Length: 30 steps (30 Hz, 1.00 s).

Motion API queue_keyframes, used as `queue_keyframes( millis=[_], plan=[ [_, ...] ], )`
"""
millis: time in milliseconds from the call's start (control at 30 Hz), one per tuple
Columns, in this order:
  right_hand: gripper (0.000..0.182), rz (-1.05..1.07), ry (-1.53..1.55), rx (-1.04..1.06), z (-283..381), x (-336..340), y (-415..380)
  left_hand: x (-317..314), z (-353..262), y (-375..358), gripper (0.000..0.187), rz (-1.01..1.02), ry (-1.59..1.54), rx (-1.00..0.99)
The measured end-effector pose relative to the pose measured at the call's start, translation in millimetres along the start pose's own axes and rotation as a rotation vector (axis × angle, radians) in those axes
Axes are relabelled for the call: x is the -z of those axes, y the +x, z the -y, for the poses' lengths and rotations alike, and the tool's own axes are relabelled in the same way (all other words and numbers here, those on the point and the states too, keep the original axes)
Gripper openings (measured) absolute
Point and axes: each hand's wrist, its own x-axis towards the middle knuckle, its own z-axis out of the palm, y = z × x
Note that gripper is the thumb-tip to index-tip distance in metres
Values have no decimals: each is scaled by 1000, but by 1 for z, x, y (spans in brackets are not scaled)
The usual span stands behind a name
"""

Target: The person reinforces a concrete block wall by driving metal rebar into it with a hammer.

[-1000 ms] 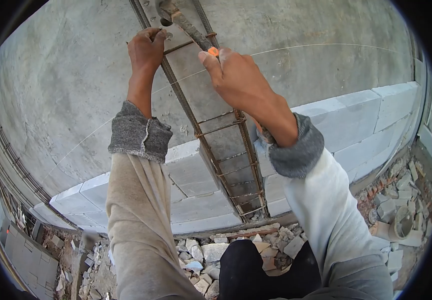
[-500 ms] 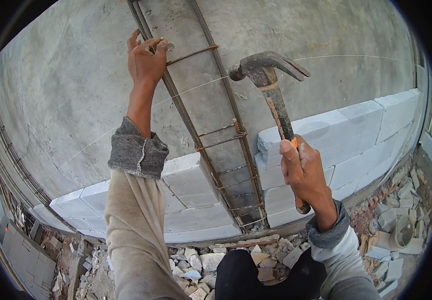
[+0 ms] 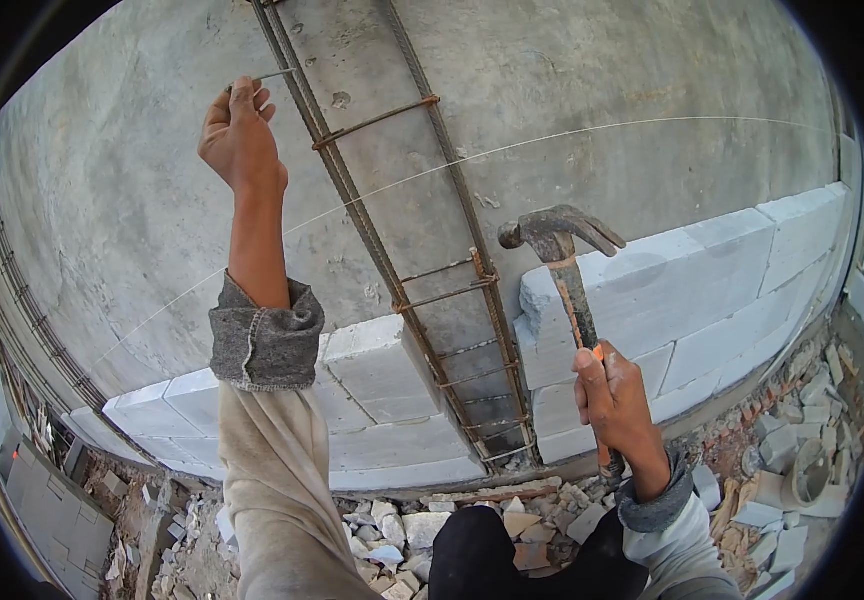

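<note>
My left hand (image 3: 242, 130) is raised against the grey concrete wall, left of the upright rebar cage (image 3: 352, 205). Its fingers pinch a thin metal nail (image 3: 274, 74), whose far end points right to the nearest bar. A claw hammer (image 3: 574, 290) is upright in my right hand (image 3: 614, 400), gripped by its black and orange handle, its head in front of the wall and right of the cage. A thin white string (image 3: 512, 146) crosses the wall and the cage, below my left hand.
White block courses (image 3: 692, 275) stand on the right of the cage, and more white blocks (image 3: 382, 370) on its left. Broken rubble (image 3: 422, 525) covers the ground by my legs. A round bucket (image 3: 810, 470) lies at the lower right. Grey blocks (image 3: 52, 510) are at the lower left.
My left hand has moved left, off the rebar, and the nail now shows side-on in its fingers. My right hand has lowered the hammer and shifted slightly right.
</note>
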Motion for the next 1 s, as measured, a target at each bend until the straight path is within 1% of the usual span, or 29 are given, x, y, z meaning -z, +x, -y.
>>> queue_keyframes(
  millis=[33,167,267,300,400,533,633,833,933,1000],
  plan=[
    [46,7,14,-19,-2,0,-3,3,-4,-1,14,-13,-207,146],
    [45,35,46,-79,-13,0,-13,18,18,-7,15,-147,-293,236],
    [45,62,39,-131,-21,0,-20,17,30,-10,15,-125,-273,271],
    [46,62,-1,-99,-28,0,-21,15,32,-12,17,-71,-244,258],
    [47,96,-61,-92,-35,0,-26,5,37,-4,19,170,-152,133],
    [46,107,-82,-82,-41,-6,-31,7,41,5,19,176,-23,108],
    [47,131,-112,-113,-35,-9,-34,3,42,9,21,183,-61,96],
    [49,179,-163,-155,-42,-16,-43,-9,45,20,19,203,-2,10],
    [50,190,-193,-126,-39,-16,-47,-8,49,23,18,235,19,-13],
    [50,203,-195,-146,-38,-16,-50,-7,54,21,18,228,-19,-10]
  ],
)
